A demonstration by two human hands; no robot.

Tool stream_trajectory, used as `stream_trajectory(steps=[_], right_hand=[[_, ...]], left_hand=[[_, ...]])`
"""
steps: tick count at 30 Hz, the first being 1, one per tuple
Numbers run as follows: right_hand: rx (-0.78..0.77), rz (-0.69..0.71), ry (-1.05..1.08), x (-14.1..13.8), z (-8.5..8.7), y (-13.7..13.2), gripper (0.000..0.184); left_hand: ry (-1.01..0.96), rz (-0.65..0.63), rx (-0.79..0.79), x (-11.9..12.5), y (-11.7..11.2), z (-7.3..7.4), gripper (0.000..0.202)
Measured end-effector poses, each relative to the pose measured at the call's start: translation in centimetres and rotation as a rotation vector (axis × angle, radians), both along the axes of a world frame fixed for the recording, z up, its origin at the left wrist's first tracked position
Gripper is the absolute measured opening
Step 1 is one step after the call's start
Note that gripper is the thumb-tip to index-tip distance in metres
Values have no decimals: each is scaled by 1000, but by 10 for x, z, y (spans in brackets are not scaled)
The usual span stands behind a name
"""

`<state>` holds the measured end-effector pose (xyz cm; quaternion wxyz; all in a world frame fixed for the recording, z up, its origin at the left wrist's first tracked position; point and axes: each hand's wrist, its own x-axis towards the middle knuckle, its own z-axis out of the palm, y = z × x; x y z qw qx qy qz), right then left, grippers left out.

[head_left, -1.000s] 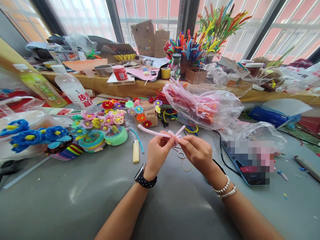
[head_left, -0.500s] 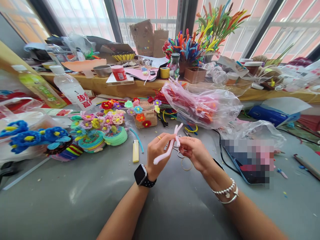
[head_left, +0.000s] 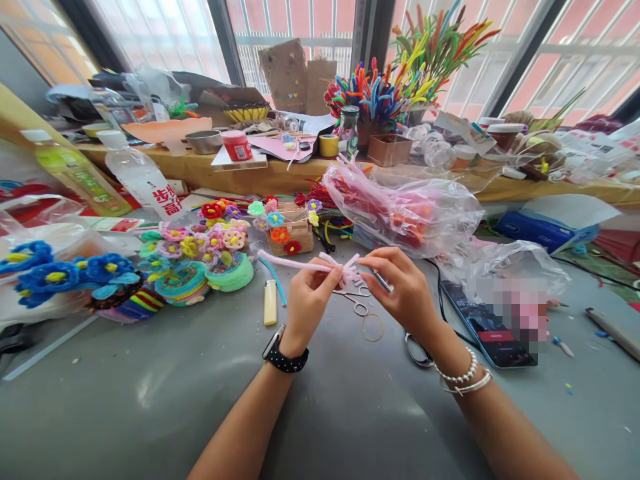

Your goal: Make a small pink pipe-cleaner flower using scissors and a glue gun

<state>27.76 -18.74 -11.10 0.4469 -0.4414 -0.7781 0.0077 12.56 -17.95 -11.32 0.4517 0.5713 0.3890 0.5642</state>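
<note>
My left hand [head_left: 313, 300] pinches a pale pink pipe cleaner [head_left: 290, 262]. One long end points left, and several short ends cross and fan out at the fingertips. Close on the right, my right hand [head_left: 403, 290] has curled fingers, thumb and index meeting at the tips of the short ends. Below the hands lie small scissors [head_left: 360, 307] and a thin gold-coloured ring [head_left: 373, 327]. A dark-handled tool [head_left: 419, 350], partly hidden, rests under my right wrist. A yellow lighter [head_left: 270, 303] and a blue pipe cleaner [head_left: 274, 280] are left of my left hand.
Pipe-cleaner flower pots [head_left: 230, 270] and a small flowered basket [head_left: 293, 233] stand behind on the left. A plastic bag of pink and red pieces [head_left: 400, 207] lies at the back. On the right is a phone [head_left: 487, 327] with a cable. Bottles [head_left: 143, 177] lean at the left.
The pipe cleaner has swung from pointing down and left to lying nearly level leftward. My left wrist has turned, and my right hand has shifted slightly right and up.
</note>
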Motion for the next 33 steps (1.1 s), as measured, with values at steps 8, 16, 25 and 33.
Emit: stream_trajectory(steps=[8,16,25,33], right_hand=[[304,7,-399,-3,-9,-3,21],[-5,-107,40,-23,-12,-8,14],[-1225,463,913,-6,1,1,18],[-1055,363,892,-3,5,1,16]], left_hand=[[-15,-80,-48,3,0,-2,15],[316,122,191,0,-3,-8,11],[354,23,434,-7,-8,0,14],[-55,-65,-20,1,-3,-1,9]])
